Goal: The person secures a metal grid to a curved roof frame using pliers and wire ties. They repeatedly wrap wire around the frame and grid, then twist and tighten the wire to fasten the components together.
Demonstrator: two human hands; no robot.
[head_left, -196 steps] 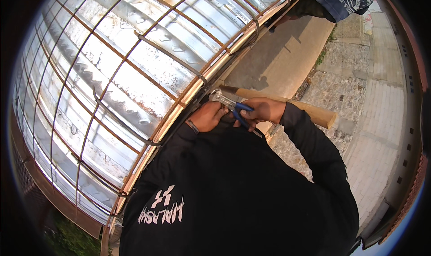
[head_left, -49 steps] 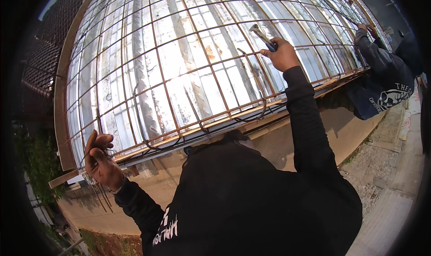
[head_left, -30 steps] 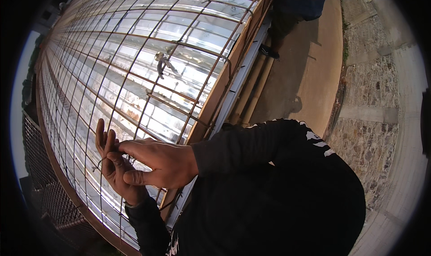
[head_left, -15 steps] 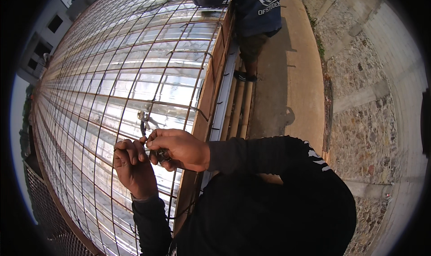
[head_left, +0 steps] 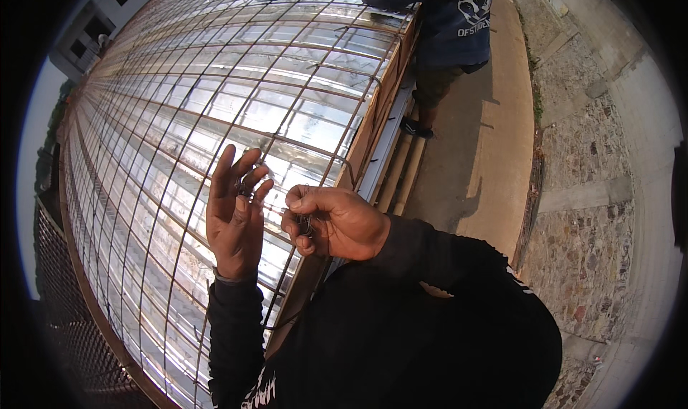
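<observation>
Handling the wire (head_left: 306, 225) well likely requires the right hand (head_left: 340, 222) to hold it firmly while the left hand (head_left: 239, 226) teases strands apart. The right pinches it over the steel mesh (head_left: 170, 215); the left is spread just beside. Strands curl, partly hidden; direction and long axis cannot be told.

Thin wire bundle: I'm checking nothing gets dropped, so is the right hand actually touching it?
Touching. The head view shows the right hand with its fingers curled around the thin wire bundle.
</observation>
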